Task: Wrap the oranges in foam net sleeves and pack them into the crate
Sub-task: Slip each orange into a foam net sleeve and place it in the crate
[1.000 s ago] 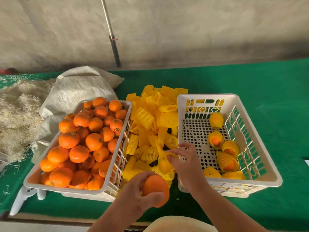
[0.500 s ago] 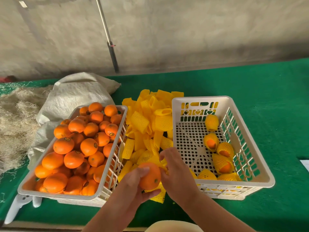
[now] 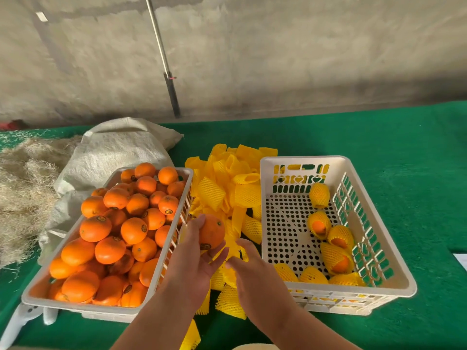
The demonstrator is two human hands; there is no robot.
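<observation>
My left hand (image 3: 194,258) holds a bare orange (image 3: 211,231) between thumb and fingers, above the pile of yellow foam net sleeves (image 3: 227,195). My right hand (image 3: 250,271) is just right of it, its fingers on a yellow sleeve (image 3: 233,245) under the orange; the grip itself is partly hidden. A white crate (image 3: 38,294) on the left is full of loose oranges (image 3: 126,231). The white crate (image 3: 394,263) on the right holds several sleeved oranges (image 3: 336,256) along its right and near sides.
A green cloth (image 3: 404,152) covers the table. A white woven sack (image 3: 118,152) and a heap of straw-like fibre (image 3: 22,188) lie at the back left. A metal pole (image 3: 164,61) leans on the grey wall. White paper (image 3: 461,261) shows at the right edge.
The orange has risen and moved forward in my left hand. My right hand has slid down and back from the orange's right side, keeping a yellow sleeve at its fingertips.
</observation>
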